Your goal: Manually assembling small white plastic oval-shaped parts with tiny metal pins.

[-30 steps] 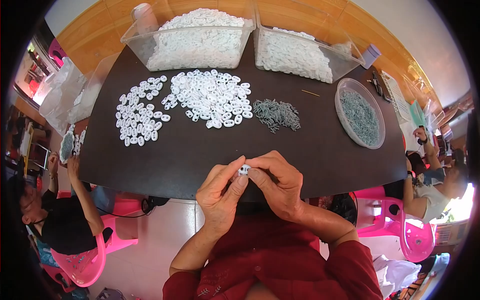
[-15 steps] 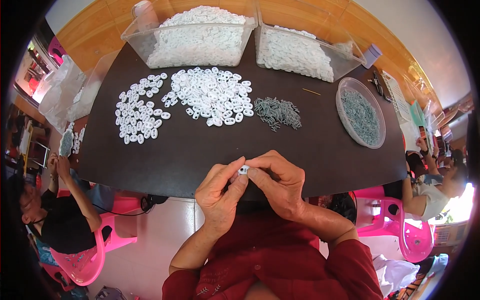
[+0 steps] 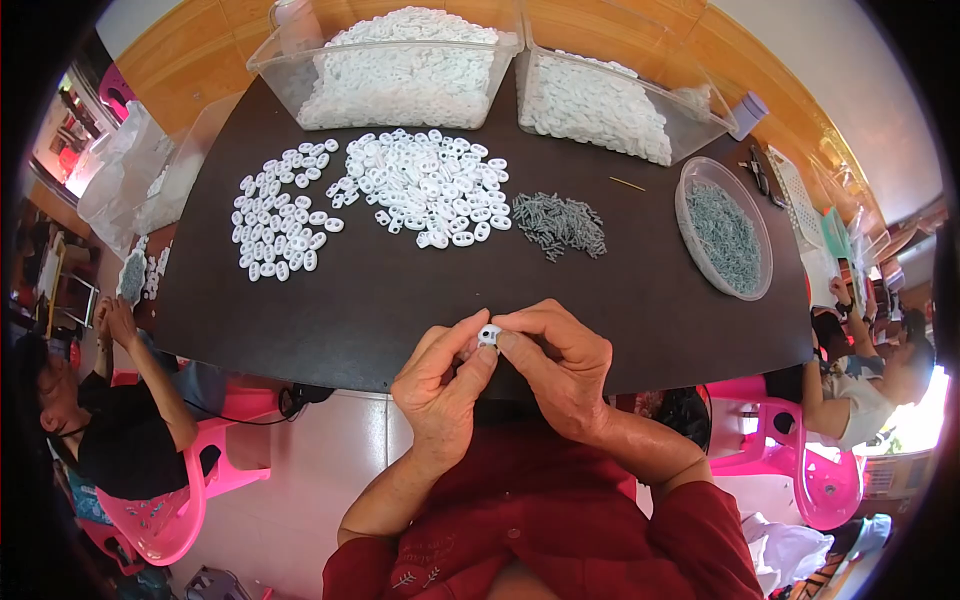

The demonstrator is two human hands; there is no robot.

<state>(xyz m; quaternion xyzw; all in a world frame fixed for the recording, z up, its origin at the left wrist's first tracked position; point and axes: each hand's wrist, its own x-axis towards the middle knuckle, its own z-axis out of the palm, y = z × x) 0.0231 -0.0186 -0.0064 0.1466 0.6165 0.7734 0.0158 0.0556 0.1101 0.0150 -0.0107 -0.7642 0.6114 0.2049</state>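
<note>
A small white plastic piece (image 3: 488, 334) is pinched between the fingertips of my left hand (image 3: 440, 385) and my right hand (image 3: 562, 365), just over the near edge of the dark table (image 3: 640, 300). Farther out on the table lie a loose heap of white plastic pieces (image 3: 425, 185), a flatter spread of the same pieces (image 3: 280, 220) to its left, and a small pile of grey screws (image 3: 560, 225) to the right.
Two clear tubs of white pieces (image 3: 400, 65) (image 3: 600, 95) stand at the table's far edge. A round clear dish of grey screws (image 3: 725, 240) sits at the right. Other people sit on pink chairs at the left (image 3: 110, 420) and right (image 3: 860, 380).
</note>
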